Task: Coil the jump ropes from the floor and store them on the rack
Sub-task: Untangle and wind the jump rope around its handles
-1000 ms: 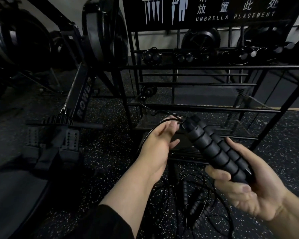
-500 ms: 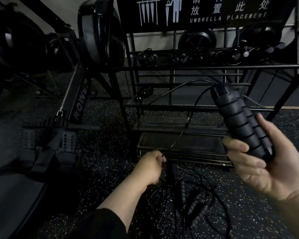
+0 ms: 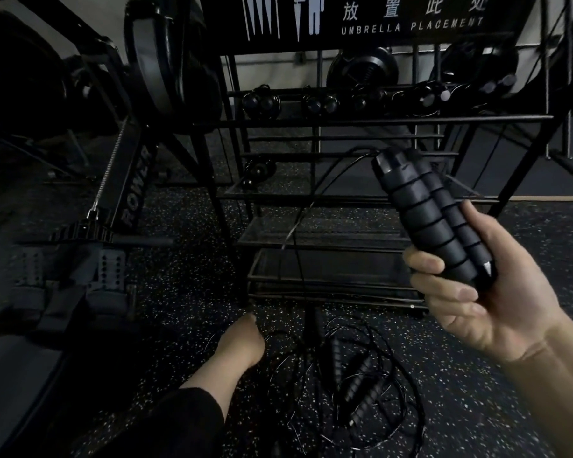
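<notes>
My right hand grips two black ribbed jump-rope handles side by side, tilted up to the left in front of the rack. A thin black cord runs from the handle tops in an arc down toward the floor. My left hand is low near the floor, fingers curled, at the edge of a tangle of ropes; its grip on the cord is hidden. Coiled ropes with handles sit on the rack's top bars.
A rowing machine stands to the left, its foot plates near my left arm. The rack carries an "UMBRELLA PLACEMENT" sign. Speckled rubber floor lies all around.
My left hand dropped from beside the handles down to the floor tangle. My right hand lifted the handles up and to the right, and the cord stretched out between them.
</notes>
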